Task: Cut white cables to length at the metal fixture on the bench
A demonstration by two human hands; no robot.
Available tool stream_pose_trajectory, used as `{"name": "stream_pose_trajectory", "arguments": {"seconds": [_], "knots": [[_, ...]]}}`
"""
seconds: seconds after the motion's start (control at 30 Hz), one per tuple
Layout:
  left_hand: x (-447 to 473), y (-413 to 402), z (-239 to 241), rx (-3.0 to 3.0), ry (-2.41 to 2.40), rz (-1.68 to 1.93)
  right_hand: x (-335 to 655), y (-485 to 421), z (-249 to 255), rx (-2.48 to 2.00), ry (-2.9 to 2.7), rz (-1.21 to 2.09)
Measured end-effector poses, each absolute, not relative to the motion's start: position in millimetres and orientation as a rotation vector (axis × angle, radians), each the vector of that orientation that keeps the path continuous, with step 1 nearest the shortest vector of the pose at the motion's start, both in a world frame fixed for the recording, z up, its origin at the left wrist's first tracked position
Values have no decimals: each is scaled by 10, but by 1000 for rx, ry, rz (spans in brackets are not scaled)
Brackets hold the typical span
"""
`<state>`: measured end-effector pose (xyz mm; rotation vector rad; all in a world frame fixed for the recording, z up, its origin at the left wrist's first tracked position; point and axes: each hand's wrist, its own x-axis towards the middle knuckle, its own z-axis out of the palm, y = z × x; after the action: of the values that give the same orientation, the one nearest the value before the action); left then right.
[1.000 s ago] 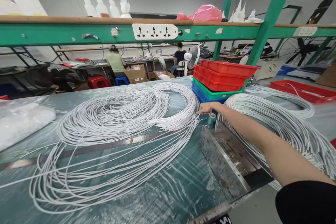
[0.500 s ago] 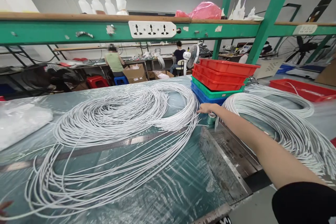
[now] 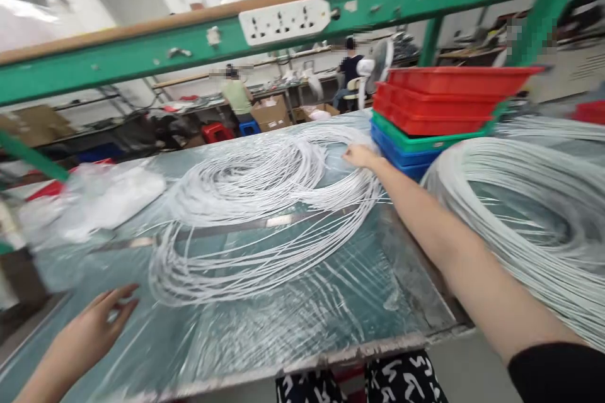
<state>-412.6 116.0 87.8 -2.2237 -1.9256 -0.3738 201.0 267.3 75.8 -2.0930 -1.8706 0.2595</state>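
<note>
Loose coil of thin white cable [image 3: 265, 201] lies spread on the green worktable wrapped in clear plastic film [image 3: 331, 308], across a long steel ruler [image 3: 227, 230] and just left of a stack of red, green and blue plastic trays [image 3: 444, 107]. The person's right hand [image 3: 360, 155] rests on the coil's far right edge beside the trays, fingers bent down onto the strands, though blur hides whether they pinch any. The left hand [image 3: 94, 327] hovers over the table's near left part, close to the coil's near edge, fingers spread wide and holding nothing, while a second, larger coil of white cable [image 3: 520, 214] lies to the right.
</note>
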Motion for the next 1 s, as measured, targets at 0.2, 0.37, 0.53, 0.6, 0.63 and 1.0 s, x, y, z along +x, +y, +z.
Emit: {"name": "stream_pose_trajectory", "arguments": {"seconds": [0.2, 0.37, 0.53, 0.6, 0.63, 1.0], "knots": [[-4091, 584, 1072, -2090, -1976, -292, 2236, 2572, 469, -2212, -1650, 230], [-3886, 186, 1142, -1727, -1846, -436, 2421, 2658, 305, -2191, -1488, 276], [-4011, 25, 1063, -1722, -1933, -87, 2359, 2721, 248, -2195, -1513, 277], [-4061, -4, 1034, -1745, -2039, 79, 2327, 2720, 256, -2189, -1539, 269], [-4068, -15, 1027, -1736, -2079, 119, 2318, 2706, 266, -2182, -1550, 265], [-3295, 296, 660, -2254, -2044, -419, 2282, 2636, 427, -2087, -1615, 240]]}}
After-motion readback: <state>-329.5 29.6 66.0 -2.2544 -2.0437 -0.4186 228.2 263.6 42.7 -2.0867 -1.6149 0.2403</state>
